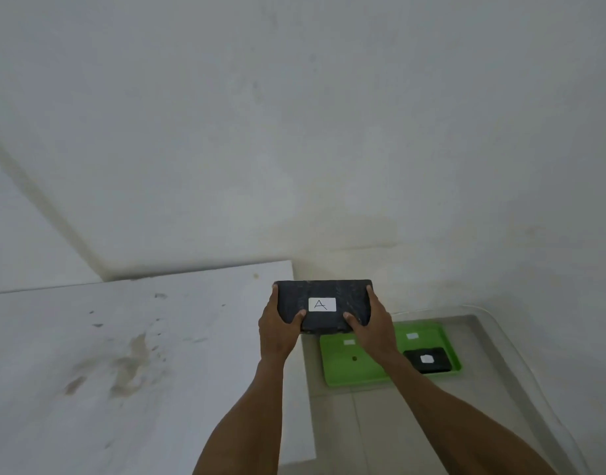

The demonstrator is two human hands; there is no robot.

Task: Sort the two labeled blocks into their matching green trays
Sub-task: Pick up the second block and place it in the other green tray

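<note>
Dark block (324, 296) with a white label (322, 304) marked "A" is up in the air, gripped at both ends. Left hand (280, 329) clamps its left end, thumb on top; right hand (372, 329) clamps the right end the same way. It hangs above the edge of a white counter (123, 354). Down below on the floor, two green trays sit side by side: the left tray (342, 366) bare under the block, the right tray (428, 332) holding a second dark block (428, 360) with its own white label, unreadable here.
</note>
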